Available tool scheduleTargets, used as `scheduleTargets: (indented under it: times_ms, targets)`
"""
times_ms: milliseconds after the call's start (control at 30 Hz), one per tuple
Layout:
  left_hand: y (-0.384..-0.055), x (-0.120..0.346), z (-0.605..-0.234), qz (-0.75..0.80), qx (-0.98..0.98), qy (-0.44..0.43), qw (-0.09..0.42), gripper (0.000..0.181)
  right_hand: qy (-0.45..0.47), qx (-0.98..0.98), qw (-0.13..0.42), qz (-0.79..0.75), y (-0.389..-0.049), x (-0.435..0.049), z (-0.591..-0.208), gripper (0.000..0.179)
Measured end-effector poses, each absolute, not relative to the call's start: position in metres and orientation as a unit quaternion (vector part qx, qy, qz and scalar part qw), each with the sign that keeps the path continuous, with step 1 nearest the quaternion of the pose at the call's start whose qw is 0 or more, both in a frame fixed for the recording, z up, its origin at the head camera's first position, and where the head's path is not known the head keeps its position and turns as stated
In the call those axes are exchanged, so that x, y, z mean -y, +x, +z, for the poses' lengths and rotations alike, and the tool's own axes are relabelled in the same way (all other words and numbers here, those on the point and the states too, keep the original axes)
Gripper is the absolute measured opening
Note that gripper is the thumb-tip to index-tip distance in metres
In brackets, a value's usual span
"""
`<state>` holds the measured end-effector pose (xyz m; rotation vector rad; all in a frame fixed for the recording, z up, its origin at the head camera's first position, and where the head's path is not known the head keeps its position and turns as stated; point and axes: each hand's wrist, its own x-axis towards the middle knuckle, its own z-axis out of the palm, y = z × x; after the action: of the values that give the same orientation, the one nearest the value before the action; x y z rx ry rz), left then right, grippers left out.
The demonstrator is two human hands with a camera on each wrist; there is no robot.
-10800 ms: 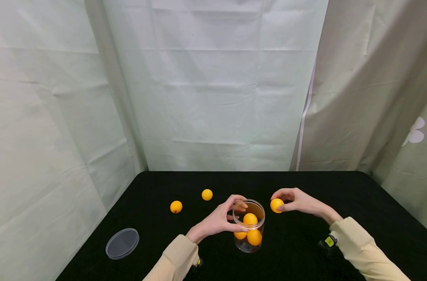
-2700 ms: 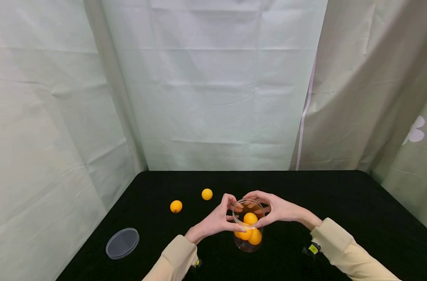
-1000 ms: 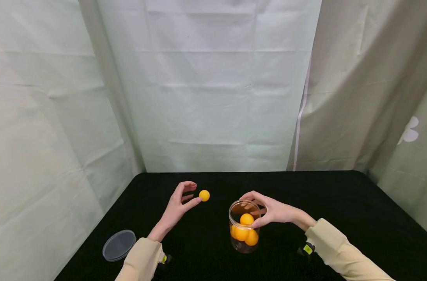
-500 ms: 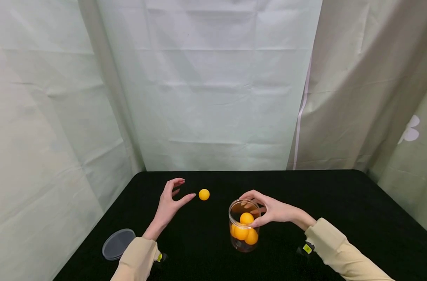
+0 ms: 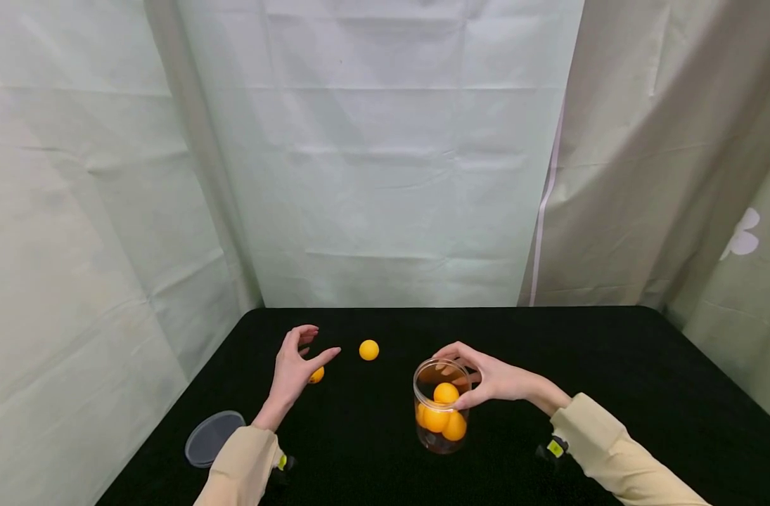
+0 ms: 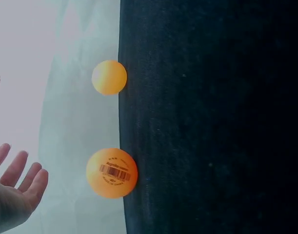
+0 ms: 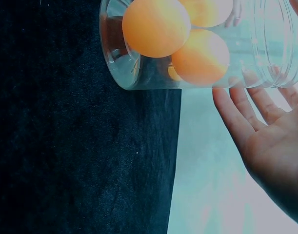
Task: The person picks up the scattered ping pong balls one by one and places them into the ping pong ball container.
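My left hand (image 5: 292, 371) is raised over the left of the table, thumb and fingers spread apart with nothing between them. Partly hidden behind it is an orange table tennis ball (image 5: 318, 375); the left wrist view shows this printed ball (image 6: 112, 173) apart from the fingers. A second table tennis ball (image 5: 368, 350) lies farther back, right of the thumb. With curled fingers and thumb, my right hand (image 5: 497, 377) holds a clear jar (image 5: 437, 443) near its open rim. Several orange balls (image 7: 156, 27) are inside the upright jar.
A round translucent lid (image 5: 212, 437) lies on the black table (image 5: 587, 351) at the left, beside the left sleeve (image 5: 242, 460). Pale curtains (image 5: 385, 176) hang behind the table and along both sides.
Earlier my left hand held the jar and my right pinched a ball. My right hand now grips the jar; my left has moved left, past the farther ball to the printed one.
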<state>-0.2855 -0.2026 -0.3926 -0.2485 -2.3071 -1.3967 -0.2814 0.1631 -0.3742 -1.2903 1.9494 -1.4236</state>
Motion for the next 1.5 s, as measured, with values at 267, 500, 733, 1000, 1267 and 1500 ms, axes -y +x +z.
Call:
scheduleTargets:
  times_ms: [267,500,733,1000,1267,1500]
  targets:
    - [-0.286,0.209,-0.394,-0.504,0.840,-0.045,0.197,0.067,-0.458,-0.702,0.199,-0.507,-0.282,-0.164,-0.375,0.062]
    - [-0.307,0.226,-0.425,-0.511,0.836,-0.023,0.199,0.065,-0.458,-0.703,0.199,-0.506,-0.283,-0.165,-0.375,0.061]
    - [-0.342,0.250,-0.467,-0.547,0.814,0.023,0.194,0.061,-0.461,-0.698,0.201,-0.509,-0.283,-0.166,-0.375,0.062]
    - [-0.335,0.249,-0.463,-0.547,0.822,0.054,0.147,0.067,-0.459,-0.696,0.206,-0.512,-0.282,-0.167,-0.374,0.062]
    - [-0.295,0.226,-0.417,-0.557,0.823,0.069,0.089,0.068,-0.461,-0.695,0.207,-0.512,-0.281,-0.168,-0.373,0.062]
    - [-0.294,0.226,-0.416,-0.555,0.827,0.059,0.065,0.053,-0.457,-0.698,0.207,-0.511,-0.281,-0.168,-0.373,0.062]
